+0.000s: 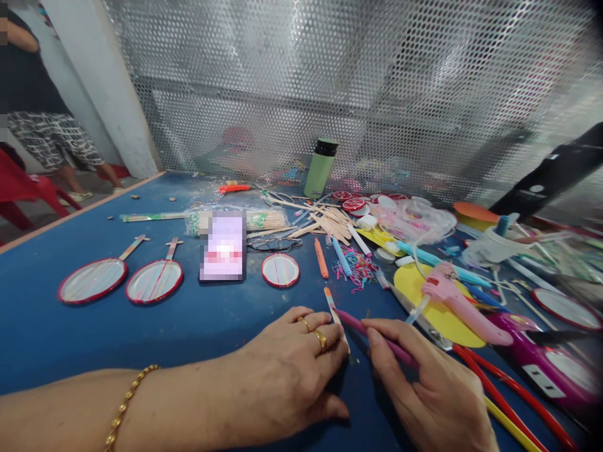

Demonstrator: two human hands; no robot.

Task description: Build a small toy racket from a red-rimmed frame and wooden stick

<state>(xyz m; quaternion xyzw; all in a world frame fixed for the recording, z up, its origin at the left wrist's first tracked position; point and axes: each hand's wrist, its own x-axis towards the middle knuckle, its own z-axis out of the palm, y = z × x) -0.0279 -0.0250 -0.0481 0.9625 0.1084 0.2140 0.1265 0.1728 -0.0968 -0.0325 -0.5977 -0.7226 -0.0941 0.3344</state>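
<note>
My left hand [287,370], with gold rings and a gold bracelet, lies on the blue table [56,339], its fingertips pressing down a wooden stick [335,315] with an orange tip. My right hand [433,395] is closed round a purple pen-like tool [377,336], whose tip touches the stick near my left fingers. A pink glue gun [459,301] rests just beyond on a yellow paper disc [414,285].
Two red-rimmed round paddles [94,279] [154,280] with stick handles lie at left, a small red-rimmed disc [280,270] and a phone [223,246] in the middle. Loose sticks [325,220], rubber bands [355,263], a green bottle [320,168] and clutter fill the right. A person stands far left.
</note>
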